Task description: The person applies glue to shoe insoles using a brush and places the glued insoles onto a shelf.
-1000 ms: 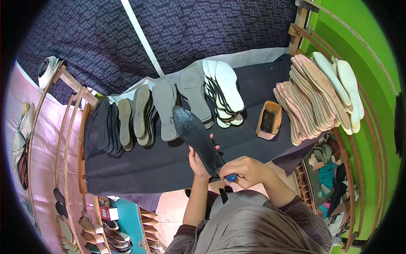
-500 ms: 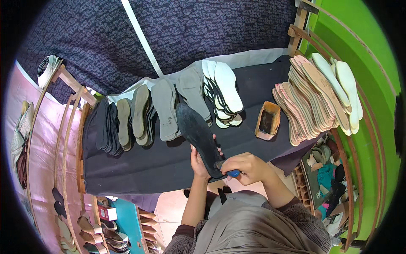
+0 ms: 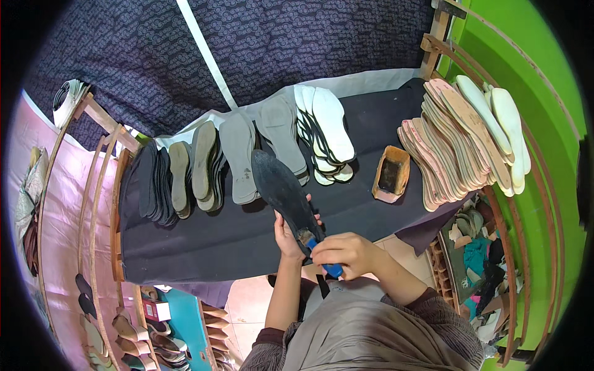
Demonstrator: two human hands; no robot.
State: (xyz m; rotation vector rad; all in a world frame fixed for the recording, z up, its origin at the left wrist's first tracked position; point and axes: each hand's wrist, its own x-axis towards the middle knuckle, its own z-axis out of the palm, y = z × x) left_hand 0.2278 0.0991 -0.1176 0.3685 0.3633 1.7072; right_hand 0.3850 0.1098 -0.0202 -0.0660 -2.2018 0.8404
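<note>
My left hand (image 3: 288,240) grips a black shoe sole (image 3: 279,187) near its heel end, with the fingertips showing along its far side. The sole is raised in front of me, its toe end pointing away toward the table. In my right hand (image 3: 349,252) is a brush with a blue handle (image 3: 333,269). The brush's bristle end rests against the sole near its heel. Behind the sole lie stacked grey soles (image 3: 238,164) and, further right, white soles (image 3: 332,123). An open, box-like container (image 3: 391,176) with a dark inside stands right of my hands.
The dark table cover (image 3: 192,250) spreads beneath everything. Black soles (image 3: 154,191) and brown-grey soles (image 3: 179,179) are stacked at the left. A fanned pile of beige insoles (image 3: 442,154) sits at the right. Wooden racks (image 3: 538,179) flank the table, with shoes on lower shelves.
My right hand has shifted slightly left and the brush has turned, so its blue handle and bristle end now show more. The sole has moved a little left.
</note>
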